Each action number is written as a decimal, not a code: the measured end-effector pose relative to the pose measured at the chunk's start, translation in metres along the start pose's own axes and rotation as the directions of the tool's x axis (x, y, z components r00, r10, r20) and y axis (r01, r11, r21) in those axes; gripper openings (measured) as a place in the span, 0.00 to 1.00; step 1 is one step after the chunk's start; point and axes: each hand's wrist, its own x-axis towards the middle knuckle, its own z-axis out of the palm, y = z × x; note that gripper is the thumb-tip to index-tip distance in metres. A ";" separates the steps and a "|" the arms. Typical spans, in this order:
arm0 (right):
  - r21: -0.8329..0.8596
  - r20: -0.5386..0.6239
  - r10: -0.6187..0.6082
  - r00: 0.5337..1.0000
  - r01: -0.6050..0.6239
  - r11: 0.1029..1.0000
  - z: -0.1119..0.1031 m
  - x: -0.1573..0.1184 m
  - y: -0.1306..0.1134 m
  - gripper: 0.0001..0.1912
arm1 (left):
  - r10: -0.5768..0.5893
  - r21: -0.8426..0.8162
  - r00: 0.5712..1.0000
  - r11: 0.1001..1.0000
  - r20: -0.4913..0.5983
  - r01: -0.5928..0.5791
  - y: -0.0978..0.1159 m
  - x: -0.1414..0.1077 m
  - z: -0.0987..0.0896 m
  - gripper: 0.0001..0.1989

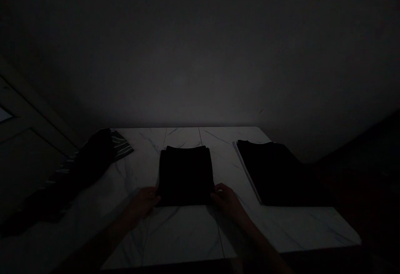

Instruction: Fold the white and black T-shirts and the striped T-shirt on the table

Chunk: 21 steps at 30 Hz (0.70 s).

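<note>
A black folded garment (186,176) lies flat on the white marble-patterned table (178,232), roughly in the middle. At its near left corner, my left hand (144,201) pinches the edge between thumb and fingers. My right hand (227,199) grips the near right corner in the same way. The picture is very dark, so the garment's exact kind and its folds cannot be made out.
To the right lies a stack of folded dark cloth (281,176) with a pale layer along its left edge. Loose dark clothes (90,157), with a striped piece (122,145) among them, are heaped on the left. Behind the table rises a plain wall (193,57).
</note>
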 end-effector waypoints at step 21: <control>-0.655 -0.171 -0.027 0.985 -0.093 0.749 -0.011 0.144 -0.061 0.15 | 0.206 0.376 0.971 0.915 -0.118 -0.148 0.064 0.127 -0.013 0.13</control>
